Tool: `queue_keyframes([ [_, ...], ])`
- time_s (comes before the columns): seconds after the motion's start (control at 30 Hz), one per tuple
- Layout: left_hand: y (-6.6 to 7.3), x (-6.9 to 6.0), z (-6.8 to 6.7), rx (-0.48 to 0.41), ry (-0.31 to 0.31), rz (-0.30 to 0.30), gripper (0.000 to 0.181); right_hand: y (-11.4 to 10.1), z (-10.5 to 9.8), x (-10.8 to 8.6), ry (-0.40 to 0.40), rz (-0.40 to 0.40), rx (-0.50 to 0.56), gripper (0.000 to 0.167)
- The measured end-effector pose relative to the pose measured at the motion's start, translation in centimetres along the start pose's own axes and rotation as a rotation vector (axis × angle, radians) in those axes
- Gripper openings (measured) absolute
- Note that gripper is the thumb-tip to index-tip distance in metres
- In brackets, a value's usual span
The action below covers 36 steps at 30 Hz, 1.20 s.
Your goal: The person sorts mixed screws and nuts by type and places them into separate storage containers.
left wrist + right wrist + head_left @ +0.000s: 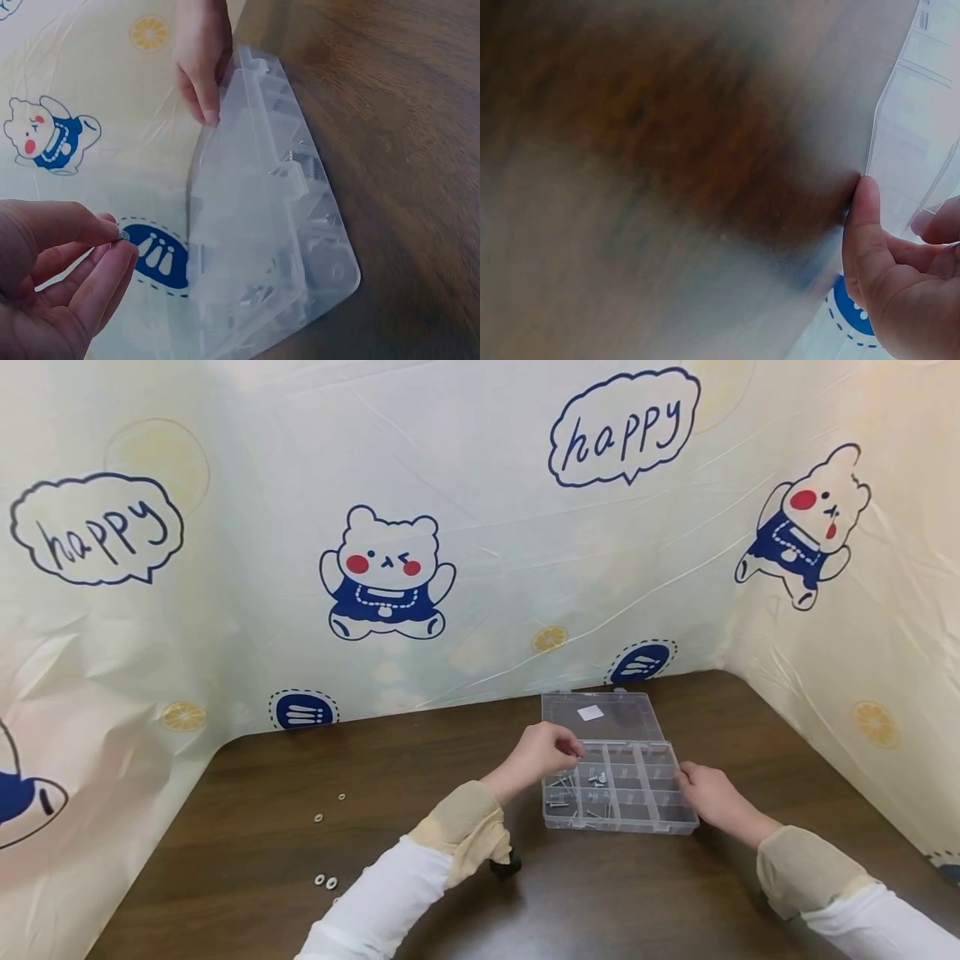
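A clear plastic compartment box [633, 797] stands on the table with its lid [622, 714] folded back. Screws [561, 785] and other small metal fasteners [597, 778] lie in its left compartments. Over the back left compartments, my left hand [536, 752] pinches a small shiny metal piece [122, 235] between thumb and fingertips; its exact kind is mostly covered by the fingers. At the box's right side, my right hand [712, 793] holds the side wall, with fingertips [866, 199] against the clear plastic in the right wrist view.
Several washers lie on the brown table [262, 843] at the left, among them a rear washer [342, 797] and a front washer [332, 883]. A printed curtain [495, 527] hangs around the table's back and sides. A white label [590, 713] shows on the lid.
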<state>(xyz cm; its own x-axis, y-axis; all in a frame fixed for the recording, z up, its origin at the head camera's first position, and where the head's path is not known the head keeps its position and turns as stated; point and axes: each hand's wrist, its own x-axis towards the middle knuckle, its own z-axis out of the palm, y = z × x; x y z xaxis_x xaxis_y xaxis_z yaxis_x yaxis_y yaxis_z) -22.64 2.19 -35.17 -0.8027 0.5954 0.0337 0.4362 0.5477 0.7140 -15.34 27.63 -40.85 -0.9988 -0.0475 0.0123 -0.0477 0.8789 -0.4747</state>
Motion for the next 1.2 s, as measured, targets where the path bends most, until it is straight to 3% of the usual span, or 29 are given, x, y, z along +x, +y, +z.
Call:
queue_keyframes([
  [0.27,-0.2,0.7,1.9,-0.032,0.024,-0.08,0.011,0.1,0.0,-0.1,0.01,-0.015,-0.01,0.027],
  [0.5,-0.8,0.6,1.9,-0.032,-0.013,-0.088,0.018,0.1,0.1,-0.2,0.029,-0.036,-0.011,0.022],
  [0.77,-2.0,0.2,0.0,0.07,-0.038,-0.038,0.014,0.2,0.0,-0.2,0.029,-0.031,-0.013,0.021],
  [1.2,-5.9,-1.3,-4.7,0.238,-0.085,-0.057,0.007,0.1,-0.2,-0.1,0.021,-0.019,0.003,0.021],
])
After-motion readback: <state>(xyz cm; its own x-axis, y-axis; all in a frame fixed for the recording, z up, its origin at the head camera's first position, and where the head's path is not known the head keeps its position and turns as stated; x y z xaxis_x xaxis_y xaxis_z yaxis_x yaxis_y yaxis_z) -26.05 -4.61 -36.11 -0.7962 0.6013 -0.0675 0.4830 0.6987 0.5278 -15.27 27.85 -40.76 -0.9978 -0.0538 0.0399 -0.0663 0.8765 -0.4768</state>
